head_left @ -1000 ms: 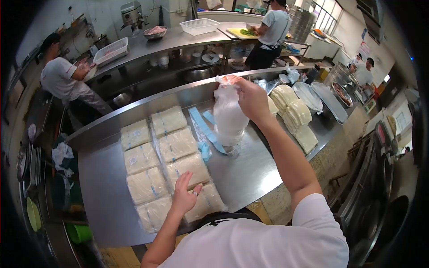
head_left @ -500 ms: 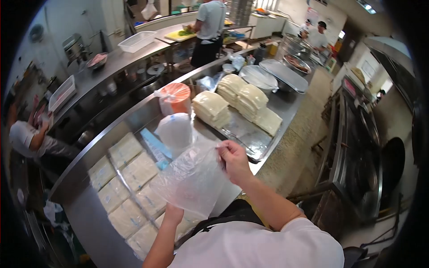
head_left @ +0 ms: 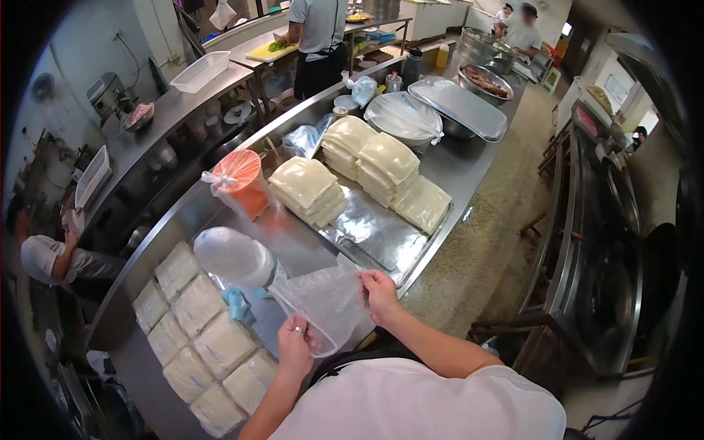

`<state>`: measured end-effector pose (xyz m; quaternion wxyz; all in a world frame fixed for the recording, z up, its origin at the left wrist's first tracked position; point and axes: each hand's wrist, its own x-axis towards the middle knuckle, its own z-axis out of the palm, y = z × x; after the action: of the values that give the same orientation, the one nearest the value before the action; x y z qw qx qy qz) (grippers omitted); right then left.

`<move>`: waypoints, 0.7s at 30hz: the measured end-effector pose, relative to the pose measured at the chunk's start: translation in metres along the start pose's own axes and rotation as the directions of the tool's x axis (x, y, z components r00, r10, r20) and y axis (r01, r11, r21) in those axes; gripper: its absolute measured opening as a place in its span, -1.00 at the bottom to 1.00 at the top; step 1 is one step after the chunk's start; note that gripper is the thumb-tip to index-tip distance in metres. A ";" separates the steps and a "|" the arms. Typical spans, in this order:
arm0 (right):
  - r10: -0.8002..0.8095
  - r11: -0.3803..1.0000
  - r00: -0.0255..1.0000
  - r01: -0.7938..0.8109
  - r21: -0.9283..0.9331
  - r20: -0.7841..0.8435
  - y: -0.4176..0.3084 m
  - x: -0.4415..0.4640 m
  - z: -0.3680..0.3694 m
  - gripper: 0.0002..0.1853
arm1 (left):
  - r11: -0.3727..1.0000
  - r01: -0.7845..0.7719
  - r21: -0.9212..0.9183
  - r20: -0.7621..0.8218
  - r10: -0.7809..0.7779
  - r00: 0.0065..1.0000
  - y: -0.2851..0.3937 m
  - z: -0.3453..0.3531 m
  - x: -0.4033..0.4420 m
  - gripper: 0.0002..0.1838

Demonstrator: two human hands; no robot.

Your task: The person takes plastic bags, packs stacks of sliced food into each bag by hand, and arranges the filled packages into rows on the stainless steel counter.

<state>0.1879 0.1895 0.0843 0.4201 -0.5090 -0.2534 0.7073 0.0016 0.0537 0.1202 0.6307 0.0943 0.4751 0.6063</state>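
A clear plastic bag (head_left: 323,297) is stretched between my two hands, low over the table's near edge. My left hand (head_left: 295,348), with a ring on it, is closed on the bag's rim. The fingers of my right hand (head_left: 381,299) pinch its other side. Just beyond lies a bundle of clear plastic (head_left: 235,257) with a light-blue piece (head_left: 236,302) beside it. Bagged pale square sheets (head_left: 224,348) lie in rows to the left. Farther off, stacks of pale square sheets (head_left: 304,185) sit on a metal tray (head_left: 367,238).
A tied bag holding something orange (head_left: 246,183) stands left of the stacks. Behind are a plastic-covered bowl (head_left: 403,117), a metal lid (head_left: 458,110) and a bowl of meat (head_left: 484,81). Stoves (head_left: 587,271) line the right. Other people work farther off.
My left hand has come up from beneath the bag to its rim, and the bag's mouth is spread wider. The bundle of plastic now lies over much of the light-blue piece. The view has shifted.
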 end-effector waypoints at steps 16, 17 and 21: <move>-0.639 0.102 0.768 0.028 -0.994 -0.043 -0.186 0.247 -0.238 -0.57 | 0.746 -0.202 0.634 -0.060 0.308 0.950 -0.023 0.184 0.064 -0.75; -0.511 0.062 0.859 0.005 -0.998 -0.028 -0.196 0.252 -0.241 -0.57 | 0.747 -0.200 0.634 -0.057 0.303 0.951 -0.026 0.187 0.066 -0.76; -0.501 0.076 0.865 0.093 -0.993 0.043 -0.199 0.260 -0.247 -0.64 | 0.737 -0.212 0.642 -0.051 0.316 0.947 -0.039 0.193 0.075 -0.78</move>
<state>0.4520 0.4970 0.0218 0.1581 -0.6954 -0.6787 0.1757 0.1518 0.1970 0.1592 0.4308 0.3179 0.6794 0.5018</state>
